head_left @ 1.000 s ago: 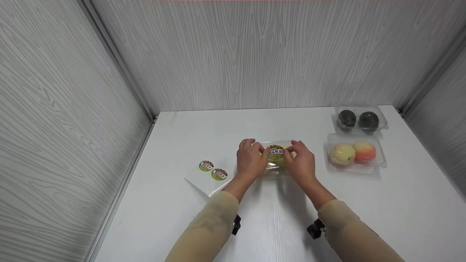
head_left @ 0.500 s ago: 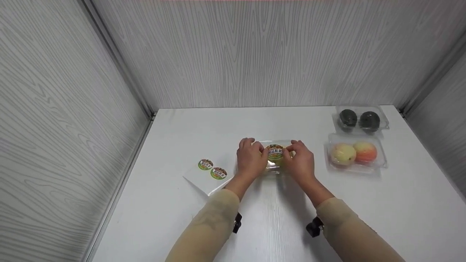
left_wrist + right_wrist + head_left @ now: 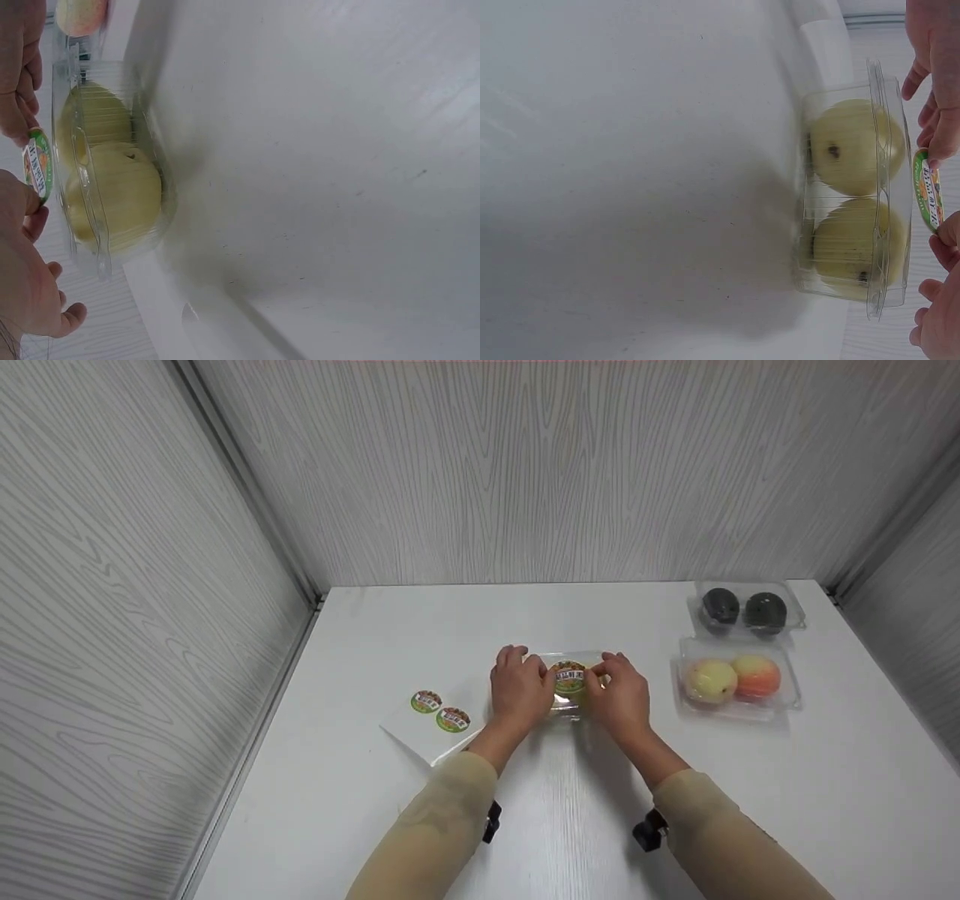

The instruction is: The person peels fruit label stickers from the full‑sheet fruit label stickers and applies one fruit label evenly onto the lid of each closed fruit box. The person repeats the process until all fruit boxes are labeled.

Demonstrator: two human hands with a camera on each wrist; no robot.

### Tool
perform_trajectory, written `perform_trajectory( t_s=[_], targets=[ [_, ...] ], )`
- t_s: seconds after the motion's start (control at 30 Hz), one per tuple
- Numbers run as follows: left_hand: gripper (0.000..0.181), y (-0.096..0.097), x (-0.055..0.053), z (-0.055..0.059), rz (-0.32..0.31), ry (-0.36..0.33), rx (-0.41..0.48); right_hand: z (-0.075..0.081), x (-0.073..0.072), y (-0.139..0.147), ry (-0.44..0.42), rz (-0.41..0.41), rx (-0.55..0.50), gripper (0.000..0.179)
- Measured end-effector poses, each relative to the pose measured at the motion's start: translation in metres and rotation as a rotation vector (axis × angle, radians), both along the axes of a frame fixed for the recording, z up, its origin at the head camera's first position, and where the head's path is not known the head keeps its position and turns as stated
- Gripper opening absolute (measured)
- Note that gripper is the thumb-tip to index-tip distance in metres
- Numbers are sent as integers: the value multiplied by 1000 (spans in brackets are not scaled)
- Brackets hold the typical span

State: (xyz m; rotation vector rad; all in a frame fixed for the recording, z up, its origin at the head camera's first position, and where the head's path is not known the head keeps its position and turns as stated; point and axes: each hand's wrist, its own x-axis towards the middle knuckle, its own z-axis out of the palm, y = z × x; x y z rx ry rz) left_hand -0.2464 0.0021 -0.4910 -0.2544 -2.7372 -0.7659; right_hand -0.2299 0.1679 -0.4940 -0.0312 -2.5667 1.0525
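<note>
A round fruit-print sticker (image 3: pixel 568 677) is stretched between my two hands, just above the lid of a clear plastic clamshell box (image 3: pixel 881 259). Inside that box sit two pale yellow fruits (image 3: pixel 124 191). My left hand (image 3: pixel 519 690) pinches the sticker's left edge between thumb and index finger. On the opposite edge, the thumb and index finger of my right hand (image 3: pixel 621 694) pinch it too. From the side, in the right wrist view, the sticker (image 3: pixel 927 189) stands a small gap off the lid, tilted slightly.
Left of the hands lies a white backing sheet (image 3: pixel 420 735) bearing two more round stickers (image 3: pixel 453 719). To the right stands a clear box of two peach-like fruits (image 3: pixel 733 679). Behind it, another clear box holds two dark round fruits (image 3: pixel 742 611). Grey wood-grain panels (image 3: pixel 480 472) enclose the table.
The sticker shows slightly flatter and rounder between the fingers than a second ago. Both hands keep nearly the same place over the box; the whole view shifts slightly.
</note>
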Motion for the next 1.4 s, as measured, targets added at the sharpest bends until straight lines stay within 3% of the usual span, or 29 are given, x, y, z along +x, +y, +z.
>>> perform_trajectory(
  t_s=[0.37,0.6,0.87,1.13,1.4],
  targets=[
    [24,-1,-1,1,-8,10,1,1,-2,0,5,9,29,16],
    [26,0,-1,0,-1,63,-4,-2,-6,0,-10,3,51,18],
    [26,1,-2,-2,3,48,-8,-4,-5,-1,-13,-9,64,17],
    [26,1,-1,-4,2,102,-2,-5,-5,-1,2,-13,68,17],
    [26,2,-1,-2,5,65,-1,-8,-6,-1,-11,-20,64,17]
  ],
)
